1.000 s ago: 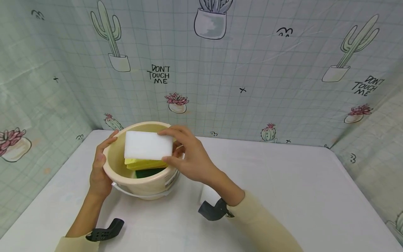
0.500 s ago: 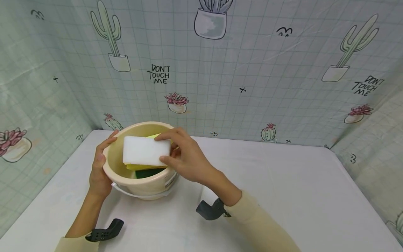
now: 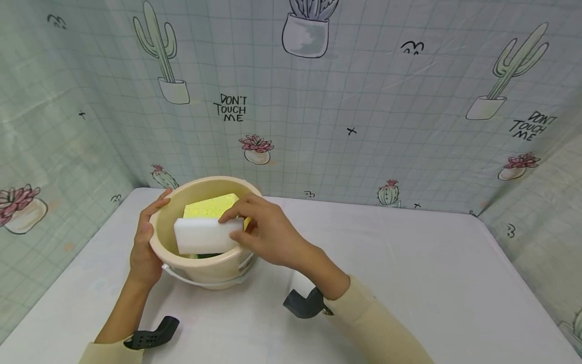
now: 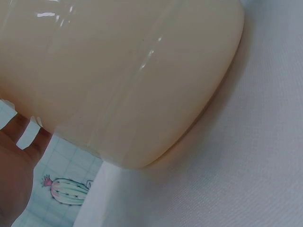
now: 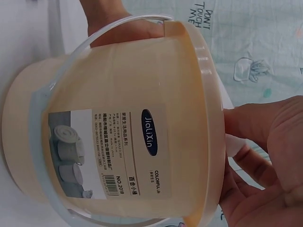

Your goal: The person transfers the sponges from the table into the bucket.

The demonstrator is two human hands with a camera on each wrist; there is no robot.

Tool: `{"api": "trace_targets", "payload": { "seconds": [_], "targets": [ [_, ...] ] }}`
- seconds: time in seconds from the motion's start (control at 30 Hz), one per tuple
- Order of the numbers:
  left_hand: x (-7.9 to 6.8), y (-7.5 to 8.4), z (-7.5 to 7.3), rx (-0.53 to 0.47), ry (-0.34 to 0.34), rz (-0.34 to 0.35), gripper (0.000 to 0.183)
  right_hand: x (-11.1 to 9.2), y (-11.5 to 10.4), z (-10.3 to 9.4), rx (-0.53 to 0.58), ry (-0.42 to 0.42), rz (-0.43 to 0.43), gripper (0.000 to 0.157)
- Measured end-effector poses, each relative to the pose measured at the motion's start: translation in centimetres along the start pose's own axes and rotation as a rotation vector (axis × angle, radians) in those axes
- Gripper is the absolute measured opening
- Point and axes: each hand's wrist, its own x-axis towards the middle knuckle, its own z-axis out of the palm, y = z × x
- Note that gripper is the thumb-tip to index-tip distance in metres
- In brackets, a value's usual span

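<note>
A cream bucket (image 3: 206,275) stands at the left of the white table. My left hand (image 3: 144,247) holds its left side, fingers curved round near the rim. In the right wrist view the bucket's printed label (image 5: 111,156) faces the camera. My right hand (image 3: 270,232) pinches the right end of a white sponge (image 3: 200,236), tilted at the bucket's mouth. Behind that sponge, a yellow sponge (image 3: 209,206) shows inside the bucket. A dark green patch (image 3: 209,255) peeks out below; the rest is hidden.
Another white block (image 3: 302,283) lies on the table under my right wrist, partly covered. The bucket's white handle (image 3: 195,280) hangs down its front. Cloth (image 3: 318,101) printed with cacti walls the table at the back and sides.
My right hand has lowered the white sponge toward the near side of the bucket's mouth and tilted it, uncovering the yellow sponge behind. My left hand stays on the bucket.
</note>
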Motion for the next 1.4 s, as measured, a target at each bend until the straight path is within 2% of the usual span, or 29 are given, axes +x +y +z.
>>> {"api": "trace_targets", "payload": {
  "seconds": [0.43,0.7,1.13,1.4],
  "targets": [
    [0.0,-0.1,-0.1,-0.002,-0.005,0.014,0.048,0.0,0.0,0.0,-0.013,-0.035,-0.010,0.023],
    [0.0,-0.1,-0.1,0.009,-0.005,0.013,0.048,-0.1,-0.3,-0.2,-0.037,-0.046,0.019,0.023],
    [0.1,-0.1,-0.1,0.013,0.006,0.020,0.048,-1.8,0.5,-1.9,0.018,0.045,-0.018,0.021],
    [0.0,-0.2,-0.1,0.003,-0.005,0.020,0.048,-4.3,2.1,-3.5,-0.032,0.096,0.049,0.024]
  ]
}}
